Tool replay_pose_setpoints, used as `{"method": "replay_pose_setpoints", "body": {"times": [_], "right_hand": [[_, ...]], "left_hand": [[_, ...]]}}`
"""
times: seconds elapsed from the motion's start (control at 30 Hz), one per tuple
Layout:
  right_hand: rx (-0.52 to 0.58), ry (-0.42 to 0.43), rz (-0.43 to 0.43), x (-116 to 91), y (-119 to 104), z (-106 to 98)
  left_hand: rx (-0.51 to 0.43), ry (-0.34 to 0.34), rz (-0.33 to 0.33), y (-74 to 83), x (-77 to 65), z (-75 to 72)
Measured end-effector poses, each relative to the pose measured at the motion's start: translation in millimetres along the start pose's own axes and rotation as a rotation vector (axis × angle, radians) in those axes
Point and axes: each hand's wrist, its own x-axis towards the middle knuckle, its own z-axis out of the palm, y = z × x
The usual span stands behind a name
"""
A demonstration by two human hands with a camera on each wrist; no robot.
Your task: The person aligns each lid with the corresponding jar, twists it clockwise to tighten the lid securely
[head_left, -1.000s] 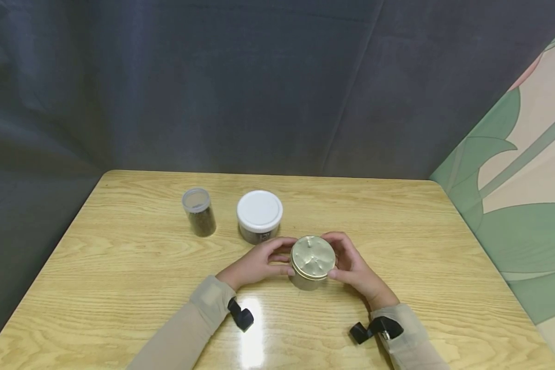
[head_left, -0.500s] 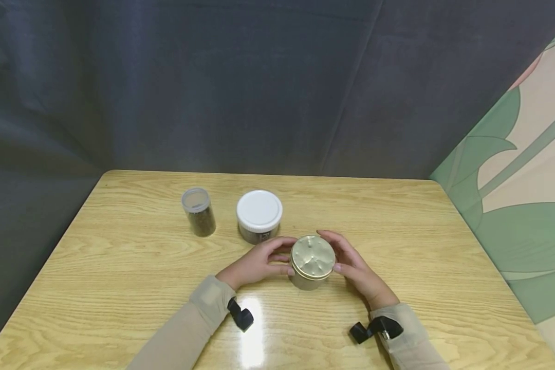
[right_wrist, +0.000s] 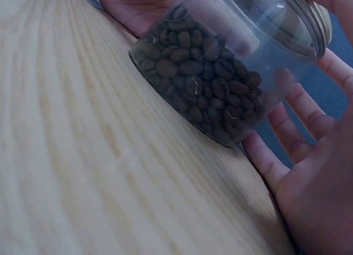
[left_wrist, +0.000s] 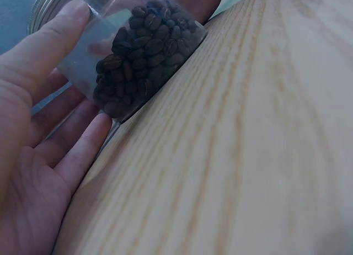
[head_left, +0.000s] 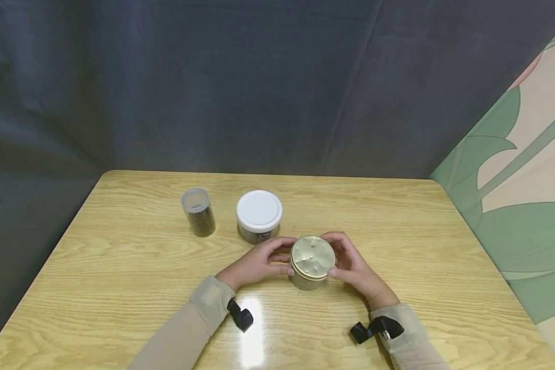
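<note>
A clear jar (head_left: 303, 282) of coffee beans (left_wrist: 149, 53) stands upright on the table with its dented gold lid (head_left: 312, 255) in place. From the left, my left hand (head_left: 260, 262) holds the jar, its thumb pressed on the wall near the lid. Opposite it, my right hand (head_left: 355, 266) grips the lid's rim between thumb and forefinger. In the right wrist view the other fingers (right_wrist: 300, 120) spread beside the jar wall, and the beans fill only its lower part.
Behind the left hand stands a wide jar with a white lid (head_left: 259, 210). Farther left is a narrow clear jar (head_left: 201, 218) with dark contents. Dark cloth (head_left: 259, 92) hangs along the table's (head_left: 143, 277) back edge.
The right hand's thumb and forefinger had come off the lid's rim half a second ago and are on it again. The lid's dents have turned to a new angle. The left hand stays put.
</note>
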Motion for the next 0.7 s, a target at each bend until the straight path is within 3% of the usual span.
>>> {"method": "replay_pose_setpoints", "body": {"times": [0.7], "right_hand": [[-0.051, -0.001, 0.044, 1.2, -4.6, 2.3]], "left_hand": [[0.002, 0.009, -0.007, 3.4, -0.1, 0.7]]}}
